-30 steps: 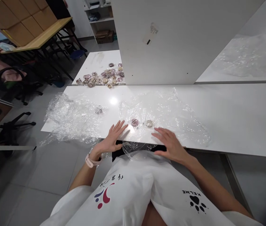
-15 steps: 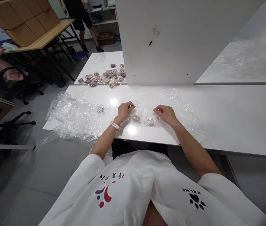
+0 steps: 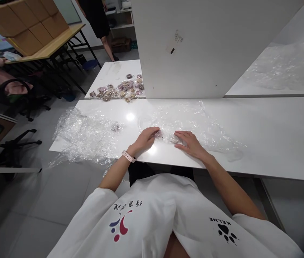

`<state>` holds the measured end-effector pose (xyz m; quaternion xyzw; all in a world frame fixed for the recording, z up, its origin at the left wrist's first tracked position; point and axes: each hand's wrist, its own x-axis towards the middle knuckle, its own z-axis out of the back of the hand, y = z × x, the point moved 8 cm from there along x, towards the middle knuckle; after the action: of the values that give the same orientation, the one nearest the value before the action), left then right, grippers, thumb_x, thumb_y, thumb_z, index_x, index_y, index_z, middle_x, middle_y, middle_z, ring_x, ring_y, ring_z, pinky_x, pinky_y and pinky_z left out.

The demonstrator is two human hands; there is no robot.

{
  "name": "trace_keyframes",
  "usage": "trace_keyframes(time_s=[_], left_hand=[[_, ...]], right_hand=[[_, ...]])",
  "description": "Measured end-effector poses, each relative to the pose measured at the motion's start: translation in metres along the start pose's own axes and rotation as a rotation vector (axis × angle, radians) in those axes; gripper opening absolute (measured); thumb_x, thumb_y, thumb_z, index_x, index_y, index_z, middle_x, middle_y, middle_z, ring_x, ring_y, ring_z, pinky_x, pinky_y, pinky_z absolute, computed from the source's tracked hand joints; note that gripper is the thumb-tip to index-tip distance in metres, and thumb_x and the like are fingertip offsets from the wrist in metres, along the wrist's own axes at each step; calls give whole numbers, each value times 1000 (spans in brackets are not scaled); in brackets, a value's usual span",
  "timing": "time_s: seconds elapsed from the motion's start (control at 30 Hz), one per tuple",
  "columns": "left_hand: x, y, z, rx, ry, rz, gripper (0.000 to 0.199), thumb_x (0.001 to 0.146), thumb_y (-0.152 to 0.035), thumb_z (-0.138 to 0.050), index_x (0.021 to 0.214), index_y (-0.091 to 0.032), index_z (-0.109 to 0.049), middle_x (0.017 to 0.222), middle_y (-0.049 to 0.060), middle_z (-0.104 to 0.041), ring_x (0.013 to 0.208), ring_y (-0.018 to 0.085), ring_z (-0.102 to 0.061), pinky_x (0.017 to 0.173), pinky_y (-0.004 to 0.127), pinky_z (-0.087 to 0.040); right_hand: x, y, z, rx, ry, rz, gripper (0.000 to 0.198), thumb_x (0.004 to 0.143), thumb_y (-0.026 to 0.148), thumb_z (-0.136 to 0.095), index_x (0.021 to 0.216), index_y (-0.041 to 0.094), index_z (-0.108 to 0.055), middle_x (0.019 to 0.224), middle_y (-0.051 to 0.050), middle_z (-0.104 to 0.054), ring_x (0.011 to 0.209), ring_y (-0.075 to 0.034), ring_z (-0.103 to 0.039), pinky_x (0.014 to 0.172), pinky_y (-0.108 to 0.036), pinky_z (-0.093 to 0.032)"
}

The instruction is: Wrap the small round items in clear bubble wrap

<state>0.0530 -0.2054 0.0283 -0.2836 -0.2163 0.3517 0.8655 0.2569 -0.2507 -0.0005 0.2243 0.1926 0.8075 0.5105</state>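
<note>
A sheet of clear plastic film (image 3: 186,114) is spread on the white tabletop in front of me. Two small wrapped items lie on its near part: a purplish one (image 3: 158,134) on the left and a paler one (image 3: 174,139) on the right. My left hand (image 3: 143,139), with a pale wristband, is against the purplish item, fingers extended over its side. Beside the paler item is my right hand (image 3: 191,144), its thumb and fingers apart and their tips touching it. Neither hand appears closed in a grip; the items are partly hidden by glare and fingers.
Crumpled clear film (image 3: 84,138) covers the table's left end, a small wrapped item (image 3: 115,126) at its edge. Several wrapped pieces (image 3: 126,86) are heaped farther back. A white upright panel (image 3: 181,68) stands behind the work area. A person (image 3: 95,19) stands in the background.
Both hands have come down and nearer to me, from pinching above the items to lying against them. The film now reaches over the items. The background person has turned or moved.
</note>
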Motion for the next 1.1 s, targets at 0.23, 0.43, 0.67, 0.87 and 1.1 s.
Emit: trace_keyframes(time_s=[0.23, 0.43, 0.67, 0.87, 1.1], left_hand=[[-5, 17, 9, -38, -117, 226, 21, 96, -31, -51, 104, -21, -68, 97, 6, -73, 86, 21, -67, 76, 33, -51], [9, 31, 4, 35, -93, 485, 27, 97, -41, -53, 84, -21, -66, 67, 2, -66, 64, 18, -61, 60, 29, -41], [8, -13, 22, 429, -251, 153, 33, 92, -15, -52, 124, -19, -56, 120, 13, -66, 113, 27, -59, 92, 44, -49], [-21, -12, -1, 304, -42, -4, 38, 95, -15, -43, 132, -20, -54, 140, 11, -59, 133, 27, -51, 110, 47, -39], [23, 28, 14, 174, -22, 433, 26, 99, -40, -48, 102, -21, -66, 67, 3, -64, 67, 23, -63, 70, 35, -47]], right_hand=[[-17, 14, 3, -90, -145, 29, 45, 104, 41, -33, 134, 21, -59, 127, -11, -67, 114, -28, -58, 97, -44, -48], [7, -5, 15, -30, -35, -255, 42, 102, 41, -34, 99, 20, -70, 83, -7, -72, 72, -21, -64, 65, -32, -45], [7, -3, 42, -214, -225, -243, 32, 98, 41, -48, 110, 20, -69, 114, -12, -70, 103, -28, -62, 83, -39, -45], [-31, 2, 27, -42, -189, -22, 36, 99, 45, -44, 116, 25, -69, 127, -8, -68, 117, -27, -59, 97, -45, -44], [-2, -38, 41, 132, -137, -382, 36, 96, 48, -44, 89, 23, -69, 74, -3, -70, 70, -21, -64, 69, -33, -46]])
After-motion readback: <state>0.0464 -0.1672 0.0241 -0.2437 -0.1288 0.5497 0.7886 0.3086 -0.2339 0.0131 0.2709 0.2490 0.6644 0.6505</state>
